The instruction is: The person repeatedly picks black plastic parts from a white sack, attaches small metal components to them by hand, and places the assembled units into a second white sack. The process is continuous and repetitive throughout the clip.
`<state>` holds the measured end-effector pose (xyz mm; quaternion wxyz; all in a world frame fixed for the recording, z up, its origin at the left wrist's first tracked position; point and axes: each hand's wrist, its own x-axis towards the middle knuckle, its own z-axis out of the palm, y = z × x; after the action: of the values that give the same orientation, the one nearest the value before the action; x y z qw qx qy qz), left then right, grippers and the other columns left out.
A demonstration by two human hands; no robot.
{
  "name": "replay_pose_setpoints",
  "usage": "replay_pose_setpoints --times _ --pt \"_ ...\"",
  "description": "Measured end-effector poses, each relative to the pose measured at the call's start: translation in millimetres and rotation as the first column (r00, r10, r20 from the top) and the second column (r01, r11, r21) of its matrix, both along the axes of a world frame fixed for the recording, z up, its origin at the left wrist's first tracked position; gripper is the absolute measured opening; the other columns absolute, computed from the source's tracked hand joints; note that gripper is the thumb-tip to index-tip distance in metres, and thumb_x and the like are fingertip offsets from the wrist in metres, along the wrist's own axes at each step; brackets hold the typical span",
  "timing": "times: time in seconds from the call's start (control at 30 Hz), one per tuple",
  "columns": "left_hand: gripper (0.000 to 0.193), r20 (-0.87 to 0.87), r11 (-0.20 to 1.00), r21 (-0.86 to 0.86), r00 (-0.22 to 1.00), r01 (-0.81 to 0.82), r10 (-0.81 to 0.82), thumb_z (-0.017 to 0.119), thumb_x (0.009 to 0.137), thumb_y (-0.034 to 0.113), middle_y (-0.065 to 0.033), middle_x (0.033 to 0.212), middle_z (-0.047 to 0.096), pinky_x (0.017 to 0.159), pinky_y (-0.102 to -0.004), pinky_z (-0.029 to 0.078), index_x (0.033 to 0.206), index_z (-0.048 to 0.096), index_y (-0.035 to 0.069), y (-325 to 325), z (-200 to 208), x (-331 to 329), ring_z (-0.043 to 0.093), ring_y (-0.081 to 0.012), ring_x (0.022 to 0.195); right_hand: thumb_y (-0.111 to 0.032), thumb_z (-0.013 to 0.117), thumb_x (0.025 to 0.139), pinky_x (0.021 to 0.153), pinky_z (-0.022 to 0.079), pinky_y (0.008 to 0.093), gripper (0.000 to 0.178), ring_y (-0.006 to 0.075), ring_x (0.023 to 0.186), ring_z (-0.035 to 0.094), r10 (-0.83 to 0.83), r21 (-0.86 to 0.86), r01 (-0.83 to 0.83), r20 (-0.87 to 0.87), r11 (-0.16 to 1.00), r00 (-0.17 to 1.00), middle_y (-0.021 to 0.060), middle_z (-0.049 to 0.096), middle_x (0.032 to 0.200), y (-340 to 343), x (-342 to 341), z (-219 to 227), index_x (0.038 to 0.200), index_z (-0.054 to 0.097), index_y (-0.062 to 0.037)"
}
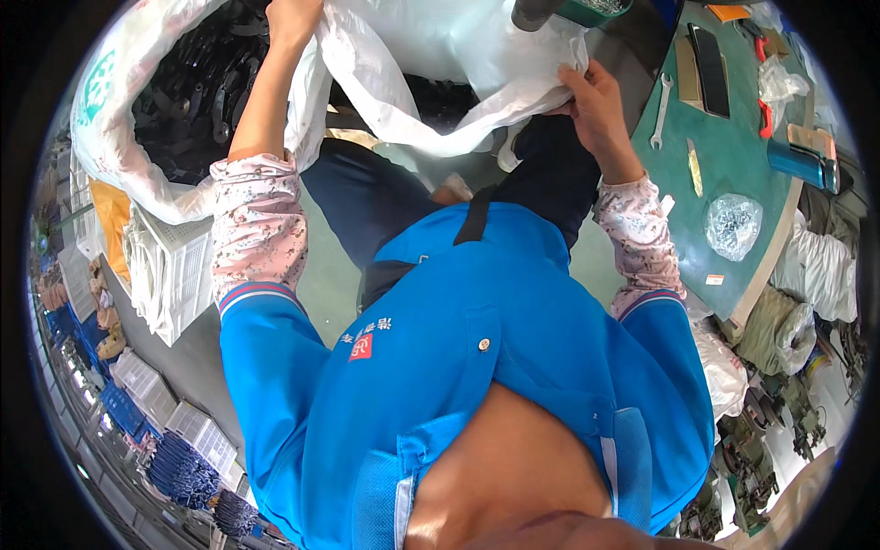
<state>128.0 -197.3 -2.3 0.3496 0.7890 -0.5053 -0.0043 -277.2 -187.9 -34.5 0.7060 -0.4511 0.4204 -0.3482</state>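
Note:
A white plastic bag (426,139) hangs with its mouth spread between my two hands. My left hand (295,20), at the top left of the bag, is closed on its gathered edge; the fingertips are partly cut off by the frame. On the right side, my right hand (596,103) pinches the bag's rim between thumb and fingers. The bag's inside is mostly hidden from here. Left of it, a second white bag (124,151) with a rolled-down rim holds several dark, flat metal parts (188,101), and my left forearm reaches over this bag.
A green worktable (720,170) at right carries a wrench (661,112), a dark phone-like slab (709,71), a yellow cutter (695,169) and a clear bag of small parts (733,226). At top stand a dark cylinder (533,11) and a green bin (587,13). A white crate (188,275) sits left.

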Motion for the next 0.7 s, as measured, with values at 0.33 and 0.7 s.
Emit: replay_pose_setpoints --times 0.33,0.7 --pt "0.024 -0.104 0.991 -0.052 0.987 -0.126 0.12 0.056 0.085 0.02 -0.0206 0.069 0.061 0.063 -0.0404 0.045 0.078 0.061 -0.004 -1.1 26.3 -6.4 0.062 -0.0273 0.065 -0.013 0.057 0.087 0.07 0.058 0.0381 0.033 0.0243 0.086 0.066 0.008 -0.159 -0.012 -0.026 0.987 1.0 0.0135 0.063 0.098 12.1 7.8 16.1 0.112 0.052 0.0067" --pt "0.074 0.186 0.931 0.355 0.982 -0.087 0.021 0.067 0.073 0.035 -0.0262 0.1 0.06 0.081 -0.0482 0.049 0.13 0.037 -0.001 2.2 38.9 -36.8 0.059 -0.042 0.097 -0.03 0.061 0.087 0.059 0.058 0.0319 0.05 0.0226 0.078 0.067 0.059 0.015 -0.057 -0.098 0.998 0.993 0.0161 0.063 0.096 18.9 -9.2 19.1 0.116 0.048 0.008"
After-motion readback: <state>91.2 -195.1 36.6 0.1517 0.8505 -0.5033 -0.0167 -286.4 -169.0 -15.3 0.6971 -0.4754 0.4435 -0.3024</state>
